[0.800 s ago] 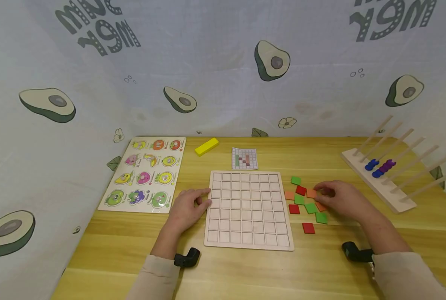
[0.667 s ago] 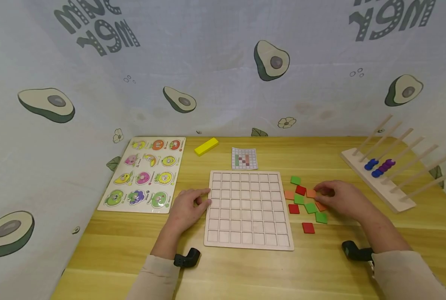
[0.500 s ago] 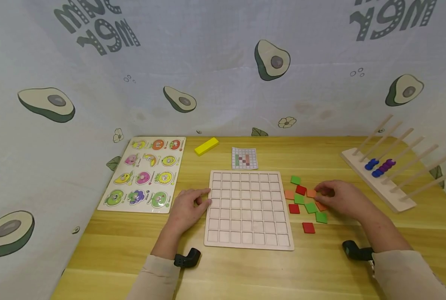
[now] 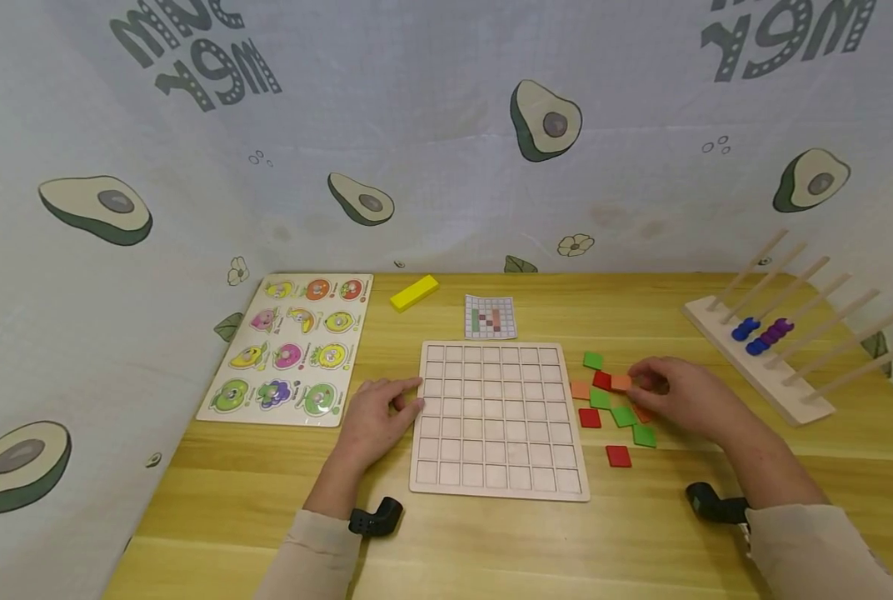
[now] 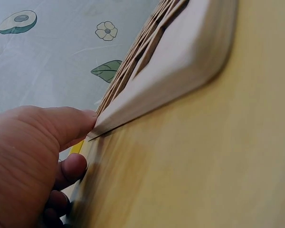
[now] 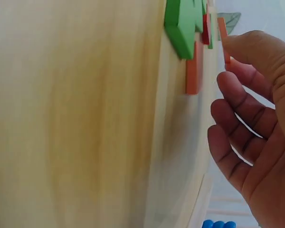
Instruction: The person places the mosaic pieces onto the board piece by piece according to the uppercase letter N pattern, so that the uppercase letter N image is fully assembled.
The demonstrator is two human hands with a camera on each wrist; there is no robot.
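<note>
My right hand (image 4: 682, 396) pinches an orange square tile (image 4: 621, 382) between thumb and index finger; in the right wrist view this tile (image 6: 223, 38) stands off the table, its other fingers loosely bent. Below it lies another orange tile (image 4: 642, 413), partly hidden by the hand. Around it are several green tiles (image 4: 623, 417) and red tiles (image 4: 619, 456). My left hand (image 4: 375, 419) rests at the left edge of a wooden grid board (image 4: 500, 496), whose squares hold no tiles. In the left wrist view the thumb (image 5: 71, 121) touches the board's edge.
A small pattern card (image 4: 490, 317) lies behind the board. At left is a fruit puzzle board (image 4: 307, 333), with a yellow block (image 4: 414, 293) near it. A wooden peg rack (image 4: 761, 362) with blue and purple beads stands at right. A printed curtain (image 4: 446, 167) closes the back.
My right fingers have lifted the orange tile slightly and shifted it a little away from me, toward the red tile. The left hand and the board have stayed still.
</note>
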